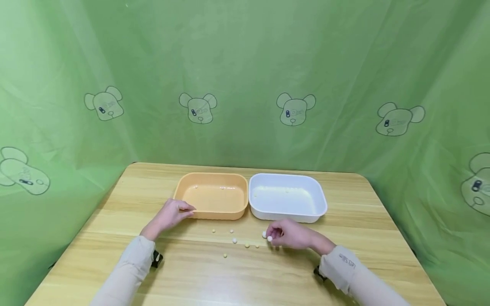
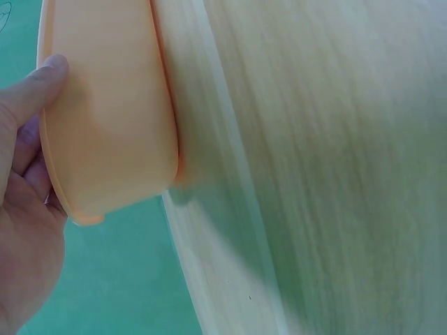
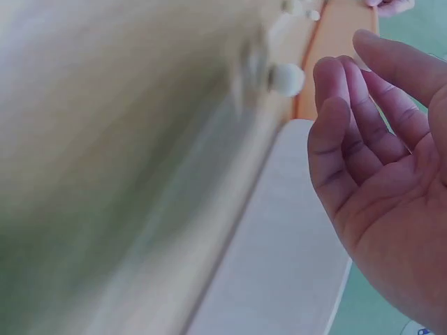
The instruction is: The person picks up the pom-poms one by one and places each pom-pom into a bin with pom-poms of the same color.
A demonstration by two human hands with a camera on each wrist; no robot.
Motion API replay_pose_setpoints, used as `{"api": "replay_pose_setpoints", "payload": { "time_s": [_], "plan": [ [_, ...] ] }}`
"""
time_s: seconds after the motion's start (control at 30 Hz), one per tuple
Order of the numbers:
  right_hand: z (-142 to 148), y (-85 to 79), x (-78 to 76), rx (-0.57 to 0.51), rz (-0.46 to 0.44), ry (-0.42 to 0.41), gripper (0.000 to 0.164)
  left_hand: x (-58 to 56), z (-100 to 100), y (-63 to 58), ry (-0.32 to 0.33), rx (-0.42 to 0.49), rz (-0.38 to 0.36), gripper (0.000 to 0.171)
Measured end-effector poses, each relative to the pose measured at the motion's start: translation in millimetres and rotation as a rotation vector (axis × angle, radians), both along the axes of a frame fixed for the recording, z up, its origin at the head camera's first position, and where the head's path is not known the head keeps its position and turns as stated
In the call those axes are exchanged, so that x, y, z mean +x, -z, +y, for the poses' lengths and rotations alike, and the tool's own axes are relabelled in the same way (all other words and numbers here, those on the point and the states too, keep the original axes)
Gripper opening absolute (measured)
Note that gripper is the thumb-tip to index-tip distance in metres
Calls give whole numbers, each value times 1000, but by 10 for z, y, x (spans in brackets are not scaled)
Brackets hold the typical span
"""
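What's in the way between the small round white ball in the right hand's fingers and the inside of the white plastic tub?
The near wall of the white plastic tub, so the small round white ball probably needs lifting over it. Another white ball sits beside the right hand; nothing else visible blocks it.

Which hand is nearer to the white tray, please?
The right hand, just in front of the white tray; the left hand is farther left, gripping the orange tray.
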State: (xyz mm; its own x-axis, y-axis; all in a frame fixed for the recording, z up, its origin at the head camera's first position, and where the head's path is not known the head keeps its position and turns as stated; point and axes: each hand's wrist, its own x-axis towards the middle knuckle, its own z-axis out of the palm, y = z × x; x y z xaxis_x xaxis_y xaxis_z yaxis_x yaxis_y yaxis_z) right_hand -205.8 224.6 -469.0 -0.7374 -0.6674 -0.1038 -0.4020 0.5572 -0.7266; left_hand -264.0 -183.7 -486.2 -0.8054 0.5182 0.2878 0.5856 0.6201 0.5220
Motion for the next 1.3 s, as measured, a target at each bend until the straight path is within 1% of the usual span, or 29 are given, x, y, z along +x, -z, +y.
{"api": "replay_pose_setpoints", "payload": {
  "time_s": [0.1,0.2,0.4,0.53,0.77,0.9,1.1,1.3],
  "plan": [
    [-30,-72,-27,-14,51,-2,11,6,-1,-4,-4,8,0,10],
    [-60,-144,-53,-32,83,7,11,14,7,-8,-20,8,-25,11],
    [-126,-272,-124,-51,108,11,9,26,34,6,-48,-12,-72,12],
    [-171,-336,-193,-65,114,19,10,39,39,14,-53,6,-87,12],
    [-251,-428,-319,-64,113,83,10,24,36,27,-11,29,-48,13],
    [-312,-471,-388,-66,107,107,10,11,29,33,-6,31,-43,13],
    [-398,-476,-517,-79,113,113,10,-11,14,35,14,48,-36,12],
    [-523,-498,-641,-56,118,109,11,-21,13,51,11,43,-48,12]
  ]
}}
